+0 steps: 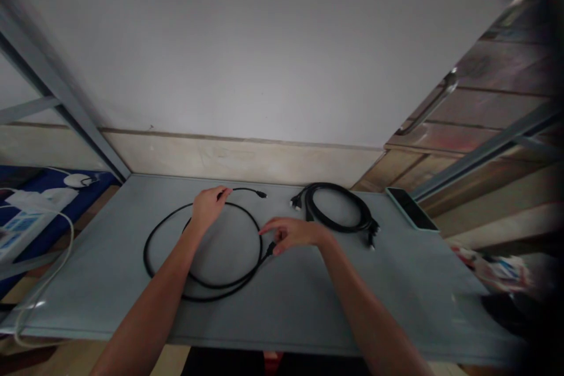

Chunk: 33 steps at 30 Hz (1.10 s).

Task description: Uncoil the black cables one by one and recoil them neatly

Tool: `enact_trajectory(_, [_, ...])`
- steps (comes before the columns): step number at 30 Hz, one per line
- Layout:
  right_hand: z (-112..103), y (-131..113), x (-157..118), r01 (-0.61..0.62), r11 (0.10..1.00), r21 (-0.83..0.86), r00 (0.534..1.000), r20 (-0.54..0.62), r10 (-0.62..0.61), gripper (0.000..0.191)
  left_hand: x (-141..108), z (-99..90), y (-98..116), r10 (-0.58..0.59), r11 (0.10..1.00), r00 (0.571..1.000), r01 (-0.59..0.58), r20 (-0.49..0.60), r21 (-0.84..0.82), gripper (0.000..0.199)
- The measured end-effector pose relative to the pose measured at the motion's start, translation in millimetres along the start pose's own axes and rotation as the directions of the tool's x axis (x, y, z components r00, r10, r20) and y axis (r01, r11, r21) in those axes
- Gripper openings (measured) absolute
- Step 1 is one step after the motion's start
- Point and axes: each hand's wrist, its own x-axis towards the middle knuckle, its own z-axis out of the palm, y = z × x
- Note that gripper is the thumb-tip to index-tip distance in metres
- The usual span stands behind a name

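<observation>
- At the near edge we see our dark-clad legs (pixel 229 362) below the table (pixel 308 311).
- On the table, left of its middle, we locate the cable (pixel 211 299). It lies in wide, loose loops, and its lower arcs run beside each other.
- Our right hand (pixel 291 232) is at the right side of these loops, palm down, fingers partly bent. The forefinger reaches to the cable; the thumb is at the near plug (pixel 269 248). We cannot tell whether the plug is gripped.
- Our left hand (pixel 209 207) is at the top of the loops. Thumb and fingers are closed together, pinching the cable a short way from the far plug (pixel 262 194), which points right.
- To the right of the right hand we find a black coil (pixel 337 227), with plugs projecting at its left and right sides.
- Right of the coil, near the back corner, we note a phone (pixel 413 209), dark face up.
- Left of the table, a power strip (pixel 22 229) rests on a blue surface (pixel 94 191); a white cord (pixel 71 236) hangs in front.
- Behind everything we face a pale wall (pixel 264 59).
</observation>
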Motion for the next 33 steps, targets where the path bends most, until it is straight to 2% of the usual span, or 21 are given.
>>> enact_trajectory(2, [10, -3, 7, 0.093, 0.994, -0.062, 0.995, 0.049, -0.090, 0.047, -1, 2.6, 2, -0.004, 1.000, 1.000, 0.004, 0.009, 0.002, 0.036])
enact_trajectory(5, [16, 2, 16, 0.163, 0.979, -0.122, 0.987, 0.015, -0.162, 0.025, -2, 3.5, 2, 0.010, 1.000, 1.000, -0.010, 0.006, 0.004, 0.035])
enact_trajectory(7, [9, 13, 17, 0.155, 0.983, -0.096, 0.983, -0.081, -0.163, 0.019, -2, 2.4, 0, 0.010, 1.000, 1.000, -0.010, -0.002, -0.001, 0.035])
enact_trajectory(9, [-3, 27, 15, 0.110, 0.993, -0.047, 0.946, -0.301, -0.119, 0.019, -1, 0.8, -2, 0.000, 1.000, 1.000, 0.000, -0.017, -0.004, 0.036])
enact_trajectory(11, [-16, 41, 12, 0.070, 0.997, 0.032, 0.835, -0.548, -0.041, 0.021, 0, -0.6, -2, -0.014, 1.000, 0.999, 0.014, -0.037, -0.006, 0.035])
enact_trajectory(13, [-26, 50, 11, 0.058, 0.990, 0.125, 0.669, -0.741, 0.054, 0.024, 0, -1.7, 0, -0.027, 1.000, 0.998, 0.026, -0.055, -0.005, 0.035])
enact_trajectory(15, [-31, 56, 12, 0.082, 0.981, 0.177, 0.510, -0.853, 0.112, 0.028, -1, -2.6, 2, -0.043, 0.999, 0.996, 0.043, -0.073, 0.007, 0.034])
enact_trajectory(16, [-31, 58, 13, 0.101, 0.979, 0.176, 0.452, -0.885, 0.112, 0.032, -1, -3.0, 4, -0.052, 0.998, 0.995, 0.054, -0.084, 0.019, 0.034])
enact_trajectory(17, [-30, 60, 15, 0.114, 0.981, 0.157, 0.419, -0.903, 0.096, 0.036, -1, -3.3, 5, -0.060, 0.998, 0.994, 0.063, -0.095, 0.031, 0.034])
enact_trajectory(18, [-29, 61, 17, 0.115, 0.986, 0.123, 0.411, -0.909, 0.066, 0.039, -2, -3.5, 6, -0.064, 0.997, 0.993, 0.068, -0.102, 0.042, 0.035])
enact_trajectory(19, [-26, 61, 18, 0.101, 0.992, 0.080, 0.426, -0.904, 0.029, 0.041, -2, -3.5, 7, -0.063, 0.996, 0.992, 0.069, -0.106, 0.050, 0.035])
enact_trajectory(20, [-23, 61, 20, 0.074, 0.997, 0.030, 0.457, -0.889, -0.007, 0.041, -2, -3.3, 8, -0.058, 0.996, 0.993, 0.064, -0.105, 0.055, 0.036])
enact_trajectory(23, [-13, 57, 24, -0.026, 0.993, -0.117, 0.589, -0.804, -0.080, 0.034, -3, -1.3, 10, -0.032, 0.998, 0.996, 0.037, -0.086, 0.055, 0.037])
enact_trajectory(25, [-6, 51, 27, -0.064, 0.974, -0.216, 0.644, -0.755, -0.125, 0.034, -4, 0.6, 11, -0.016, 0.998, 0.997, 0.020, -0.070, 0.056, 0.037])
enact_trajectory(27, [1, 44, 28, -0.098, 0.941, -0.323, 0.663, -0.726, -0.180, 0.042, -5, 2.2, 13, 0.006, 0.999, 0.999, -0.004, -0.047, 0.048, 0.038])
enact_trajectory(30, [8, 33, 30, -0.140, 0.905, -0.402, 0.657, -0.721, -0.219, 0.056, -7, 3.9, 17, 0.076, 0.997, 0.997, -0.076, 0.005, -0.023, 0.037])
enact_trajectory(33, [10, 27, 31, -0.050, 0.944, -0.326, 0.679, -0.704, -0.207, 0.043, -9, 5.4, 21, 0.154, 0.978, 0.988, -0.150, 0.022, -0.147, 0.037])
